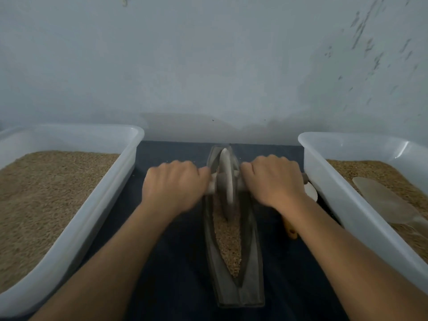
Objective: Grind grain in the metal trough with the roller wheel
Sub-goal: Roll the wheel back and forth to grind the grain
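On the dark desk (pixel 176 262), two white plastic tubs of grain flank the work: the left tub (pixel 97 209) and the right tub (pixel 328 188), which also holds a pale scoop (pixel 384 200). Between them the long metal trough (pixel 252 262) runs away from the person, brown grain (pixel 228 239) lying along its channel. The roller wheel (pixel 225 177) stands upright in the far half. The left hand (pixel 172 186) and right hand (pixel 273 179) each curl around the wheel's axle handle (pixel 211 185), one on either side.

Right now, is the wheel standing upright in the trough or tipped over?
Upright: the roller wheel stands on edge in the metal trough, with grain under it.
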A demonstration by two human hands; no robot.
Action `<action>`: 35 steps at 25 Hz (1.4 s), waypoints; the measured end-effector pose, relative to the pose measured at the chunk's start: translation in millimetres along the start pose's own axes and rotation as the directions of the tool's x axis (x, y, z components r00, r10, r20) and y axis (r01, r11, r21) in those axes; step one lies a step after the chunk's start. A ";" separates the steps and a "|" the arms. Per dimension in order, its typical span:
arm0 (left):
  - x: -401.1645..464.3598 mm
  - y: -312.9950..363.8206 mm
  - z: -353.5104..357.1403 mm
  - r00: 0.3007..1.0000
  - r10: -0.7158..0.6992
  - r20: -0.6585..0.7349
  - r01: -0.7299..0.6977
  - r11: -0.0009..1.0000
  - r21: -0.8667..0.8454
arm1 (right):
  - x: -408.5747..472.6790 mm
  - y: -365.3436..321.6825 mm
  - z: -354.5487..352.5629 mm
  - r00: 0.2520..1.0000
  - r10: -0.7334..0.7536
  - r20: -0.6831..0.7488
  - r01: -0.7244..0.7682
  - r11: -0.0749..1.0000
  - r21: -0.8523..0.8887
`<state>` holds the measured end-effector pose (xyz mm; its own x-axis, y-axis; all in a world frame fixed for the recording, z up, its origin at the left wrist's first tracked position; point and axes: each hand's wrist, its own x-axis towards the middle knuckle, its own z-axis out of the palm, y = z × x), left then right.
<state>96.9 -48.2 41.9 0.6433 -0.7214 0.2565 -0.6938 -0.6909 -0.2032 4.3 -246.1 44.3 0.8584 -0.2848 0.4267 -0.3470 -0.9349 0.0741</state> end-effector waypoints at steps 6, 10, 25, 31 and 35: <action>50.9 -6.3 -8.8 0.975 -0.144 0.169 0.167 0.977 -0.132 | 41.2 7.1 3.8 0.952 0.074 0.296 -0.103 0.991 0.082; -25.2 12.9 -0.8 0.984 -0.008 -0.176 0.019 0.998 0.059 | -29.6 -6.1 -6.9 0.998 0.021 -0.066 -0.020 1.000 0.016; 61.5 -13.5 -10.4 0.950 -0.071 0.305 0.123 0.980 -0.155 | 44.0 7.5 -0.3 0.960 0.057 0.273 -0.088 0.990 0.105; -56.4 17.6 1.6 0.968 -0.101 -0.231 0.074 0.990 -0.121 | -54.7 -11.2 -21.9 0.979 -0.021 -0.201 0.049 0.989 0.138; -90.0 22.8 -0.1 0.917 -0.132 -0.376 0.058 0.978 -0.202 | -92.9 -10.6 -28.0 0.903 -0.133 -0.408 0.224 0.957 0.184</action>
<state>23.2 1.0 14.3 0.5604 -0.5525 0.6170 -0.7062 -0.7079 0.0075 -82.3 -203.8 29.0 0.6676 -0.0463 0.7431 -0.0704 -0.9975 0.0010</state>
